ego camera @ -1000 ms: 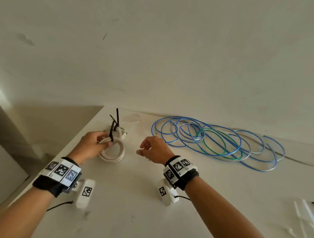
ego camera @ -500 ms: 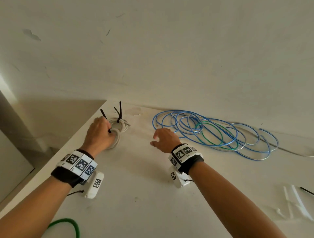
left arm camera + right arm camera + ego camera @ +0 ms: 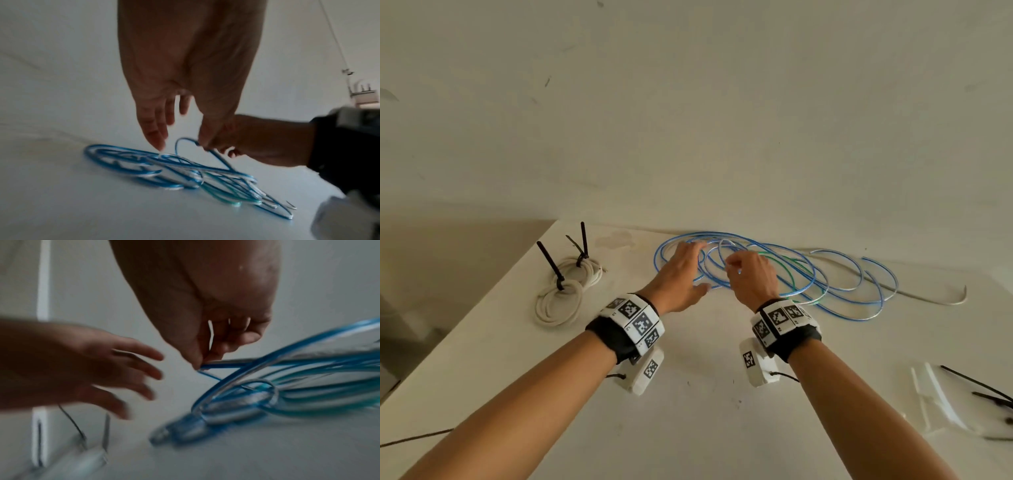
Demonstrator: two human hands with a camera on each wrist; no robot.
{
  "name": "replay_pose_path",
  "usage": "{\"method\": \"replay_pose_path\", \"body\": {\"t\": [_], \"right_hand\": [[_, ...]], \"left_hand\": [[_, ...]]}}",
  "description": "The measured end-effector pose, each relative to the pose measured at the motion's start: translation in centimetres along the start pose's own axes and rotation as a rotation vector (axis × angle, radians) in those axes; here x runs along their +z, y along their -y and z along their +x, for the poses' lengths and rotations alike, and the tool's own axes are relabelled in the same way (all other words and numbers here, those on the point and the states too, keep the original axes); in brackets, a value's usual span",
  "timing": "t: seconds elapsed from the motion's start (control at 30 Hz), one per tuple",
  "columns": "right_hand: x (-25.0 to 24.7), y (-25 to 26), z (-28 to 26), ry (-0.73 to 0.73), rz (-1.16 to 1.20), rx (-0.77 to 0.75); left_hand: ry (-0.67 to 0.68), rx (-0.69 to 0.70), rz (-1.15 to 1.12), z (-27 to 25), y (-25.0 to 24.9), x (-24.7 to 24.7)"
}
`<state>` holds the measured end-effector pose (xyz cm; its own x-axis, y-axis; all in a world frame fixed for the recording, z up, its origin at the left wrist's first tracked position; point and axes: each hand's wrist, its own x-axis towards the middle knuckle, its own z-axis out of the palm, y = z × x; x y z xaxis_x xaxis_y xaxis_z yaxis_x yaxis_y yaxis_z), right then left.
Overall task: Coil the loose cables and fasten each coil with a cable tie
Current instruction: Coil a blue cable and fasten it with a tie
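Note:
A loose blue cable (image 3: 842,284) lies in wide loops at the back of the white table (image 3: 688,428), with a green strand (image 3: 789,270) among them. My right hand (image 3: 732,269) pinches one blue strand (image 3: 226,365) and lifts a small loop (image 3: 185,141). Beside it, my left hand (image 3: 688,267) hovers over the loops with fingers (image 3: 156,138) straight, holding nothing. At the left lies a white cable coil (image 3: 558,305), bound by black cable ties (image 3: 549,263) whose tails stick up.
Spare black cable ties (image 3: 989,394) and white strips (image 3: 935,394) lie near the table's right edge. A grey cable end (image 3: 945,301) trails right from the blue loops. The table's left edge (image 3: 465,325) runs close to the white coil. A wall stands behind.
My left hand let go of the white coil and moved right to the blue cable. My right hand reached forward and pinched a blue strand.

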<state>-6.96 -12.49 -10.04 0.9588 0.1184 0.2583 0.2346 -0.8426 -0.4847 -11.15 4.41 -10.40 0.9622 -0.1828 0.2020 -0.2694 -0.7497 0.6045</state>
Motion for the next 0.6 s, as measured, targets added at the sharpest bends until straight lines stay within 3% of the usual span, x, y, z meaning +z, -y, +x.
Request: {"method": "replay_pose_path", "body": {"t": [0.13,0.2,0.27,0.37,0.47,0.6], "right_hand": [[-3.7,0.7,-0.7,0.062,0.280,-0.195],[-5.6,0.6,-0.8,0.000,0.382,-0.234],[-7.0,0.0,-0.8,-0.103,0.450,-0.199],[-8.3,-1.2,-1.2,-0.229,0.526,-0.176],[-8.5,-2.8,-1.6,-0.236,0.467,-0.168],[-7.2,-7.3,-2.0,-0.064,0.191,-0.049]], "left_hand": [[0.017,0.090,0.101,2.6,-2.3,-0.1],[-0.066,0.125,0.132,3.5,-3.0,-0.5],[-0.213,0.170,0.011,4.0,-3.7,-1.2],[-0.305,0.145,-0.060,4.8,-4.2,-2.8],[-0.393,0.161,-0.125,5.6,-5.4,-4.5],[-0.520,0.369,-0.261,6.2,-8.2,-6.9]]}}
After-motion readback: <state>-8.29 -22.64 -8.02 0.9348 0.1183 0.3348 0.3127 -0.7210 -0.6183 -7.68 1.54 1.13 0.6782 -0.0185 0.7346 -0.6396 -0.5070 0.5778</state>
